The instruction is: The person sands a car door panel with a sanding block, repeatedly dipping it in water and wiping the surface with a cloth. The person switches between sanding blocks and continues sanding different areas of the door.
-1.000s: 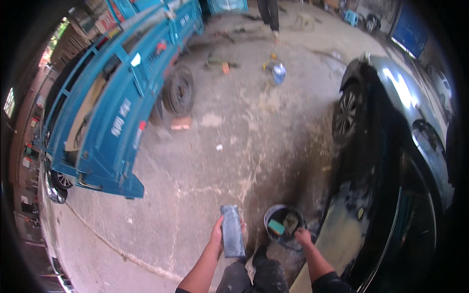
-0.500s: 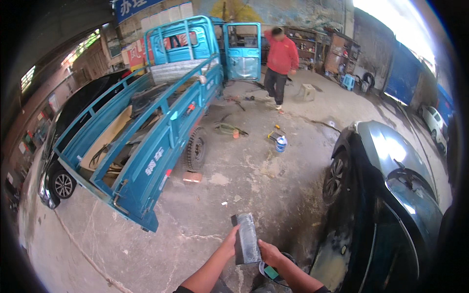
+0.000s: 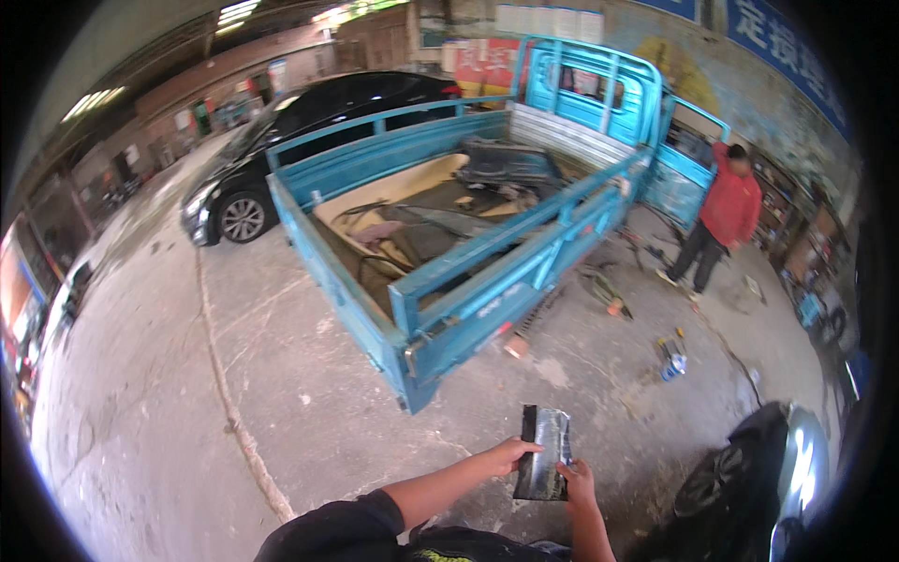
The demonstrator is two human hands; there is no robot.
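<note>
Because a hand grips either side, the rectangular slab (image 3: 543, 459) sits out in front of the body above the concrete floor (image 3: 281, 347). Left hand (image 3: 510, 456) closed on its left long edge, thumb over the top face; right hand (image 3: 579, 482) closed near its lower right corner, thumb also on top. Opposed grip presumably keeps it steady; fingers underneath hidden. Slab: straight-edged, dark band along the left, paler glossy streaked face; material unclear. Lower right, dark car (image 3: 801, 450), curved shiny bodywork, partly cut off. Ahead, blue truck bed (image 3: 487, 314), painted, likely metal, near corner pointing toward the person, well apart from the slab. Reddish brick (image 3: 516, 347) just beside its wheel, maybe a chock. Blue-and-white container (image 3: 672, 367) on the floor off the bed's right side. Inside the bed, smooth cream curved panel (image 3: 393, 201) lies toward the left edge, dark scraps heaped at the far end, likely just dumped there. Farther, glossy black car (image 3: 361, 98) past the left edge; person in red (image 3: 729, 206) by the open cab door (image 3: 676, 183).
</note>
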